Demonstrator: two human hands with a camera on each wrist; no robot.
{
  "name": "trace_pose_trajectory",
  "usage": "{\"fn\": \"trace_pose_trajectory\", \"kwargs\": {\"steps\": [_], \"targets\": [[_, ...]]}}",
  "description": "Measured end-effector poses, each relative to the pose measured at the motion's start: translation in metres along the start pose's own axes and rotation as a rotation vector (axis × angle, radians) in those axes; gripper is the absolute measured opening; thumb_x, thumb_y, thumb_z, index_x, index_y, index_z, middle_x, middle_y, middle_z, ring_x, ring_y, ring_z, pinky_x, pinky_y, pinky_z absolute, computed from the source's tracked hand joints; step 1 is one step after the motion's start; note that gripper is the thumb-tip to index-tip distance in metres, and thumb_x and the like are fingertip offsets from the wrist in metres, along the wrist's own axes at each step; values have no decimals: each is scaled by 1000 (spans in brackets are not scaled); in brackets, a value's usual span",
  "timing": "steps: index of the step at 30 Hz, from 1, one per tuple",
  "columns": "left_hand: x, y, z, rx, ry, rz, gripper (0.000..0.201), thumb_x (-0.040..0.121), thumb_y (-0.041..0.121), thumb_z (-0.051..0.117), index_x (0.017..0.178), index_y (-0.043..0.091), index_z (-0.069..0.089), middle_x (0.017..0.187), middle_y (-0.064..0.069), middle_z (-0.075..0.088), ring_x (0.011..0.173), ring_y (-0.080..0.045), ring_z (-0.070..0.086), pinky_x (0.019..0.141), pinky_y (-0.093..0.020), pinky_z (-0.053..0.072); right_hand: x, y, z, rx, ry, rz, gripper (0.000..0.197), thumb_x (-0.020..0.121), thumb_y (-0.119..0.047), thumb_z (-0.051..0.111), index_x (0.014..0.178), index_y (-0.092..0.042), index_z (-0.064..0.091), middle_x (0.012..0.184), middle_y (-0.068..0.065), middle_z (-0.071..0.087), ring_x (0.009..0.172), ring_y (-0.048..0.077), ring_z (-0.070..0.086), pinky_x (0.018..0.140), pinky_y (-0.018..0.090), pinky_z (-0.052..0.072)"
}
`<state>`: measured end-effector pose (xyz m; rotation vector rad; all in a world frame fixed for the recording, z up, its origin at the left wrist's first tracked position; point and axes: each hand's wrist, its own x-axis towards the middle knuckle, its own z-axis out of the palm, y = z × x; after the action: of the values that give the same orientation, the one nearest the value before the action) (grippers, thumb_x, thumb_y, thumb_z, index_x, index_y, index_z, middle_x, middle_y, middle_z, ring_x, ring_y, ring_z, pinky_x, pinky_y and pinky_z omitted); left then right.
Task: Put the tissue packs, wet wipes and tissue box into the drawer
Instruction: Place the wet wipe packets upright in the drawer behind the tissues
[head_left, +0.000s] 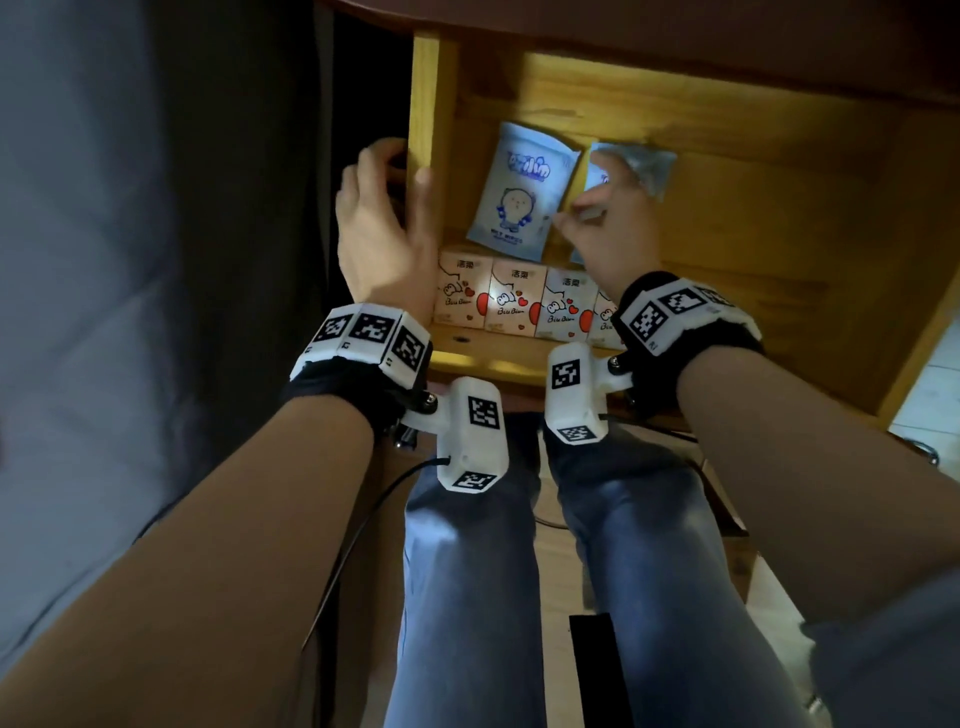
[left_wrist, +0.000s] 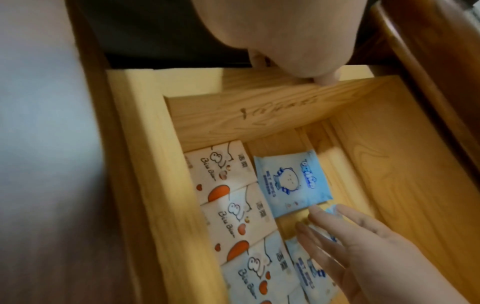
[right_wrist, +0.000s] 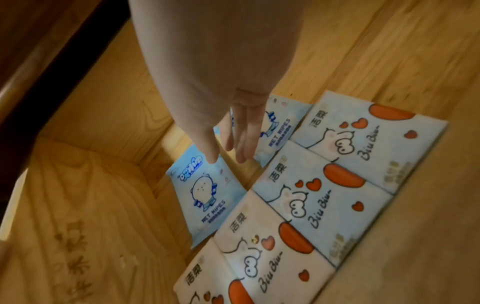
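- Second wet wipes pack (head_left: 631, 169): upper centre of head view, flat on the drawer (head_left: 779, 218) floor, mostly hidden under the right hand (head_left: 610, 228). Soft pale-blue pouch, crimped top edge.
- Right hand: fingers straight and loosely spread over that pack; fingertips (right_wrist: 241, 156) reach toward the gap between both wipes packs. Contact can't be confirmed.
- First wet wipes pack (head_left: 519, 192): just left of the right hand, lying flat. Glossy blue film, round cartoon figure, "WET WIPES" readable in the right wrist view.
- Tissue packs (head_left: 524, 304): row of them side by side along the drawer's near wall, centre of head view, touching each other. White/light-blue wrappers, red hearts, script "Biu Biu", Chinese characters on top.
- Left hand (head_left: 384, 218): centre-left of head view, fingers curled over the top of the drawer's left wall, thumb inside.
- Drawer: light grained wood, pulled out from under a darker brown surface (head_left: 675, 31).
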<state>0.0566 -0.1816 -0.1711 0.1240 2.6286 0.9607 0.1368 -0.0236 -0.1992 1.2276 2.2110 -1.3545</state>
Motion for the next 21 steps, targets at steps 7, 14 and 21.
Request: {"fn": "trace_pose_trajectory", "kwargs": {"steps": [7, 14, 21], "targets": [[-2, -11, 0, -101, -246, -161, 46, 98, 45, 25, 126, 20, 52, 118, -5, 64, 111, -19, 59, 97, -34, 47, 11, 1, 16, -85, -26, -37, 74, 82, -11, 68, 144, -15, 27, 109, 9, 66, 106, 17, 57, 91, 17, 35], [-1, -11, 0, -142, -269, -171, 41, 100, 41, 27, 128, 23, 50, 115, 4, 61, 108, -8, 55, 85, -15, 41, 6, -11, 21, -134, -209, -120, 83, 84, -10, 66, 147, -13, 12, 108, 6, 66, 93, 7, 51, 77, 1, 35], [0, -12, 1, -168, -260, -170, 42, 100, 41, 26, 128, 21, 50, 121, -1, 61, 113, -13, 56, 91, -22, 41, 2, -9, 21, -94, -154, -103, 51, 86, -10, 62, 135, -12, 45, 121, 9, 63, 114, 20, 54, 90, 18, 32]]}}
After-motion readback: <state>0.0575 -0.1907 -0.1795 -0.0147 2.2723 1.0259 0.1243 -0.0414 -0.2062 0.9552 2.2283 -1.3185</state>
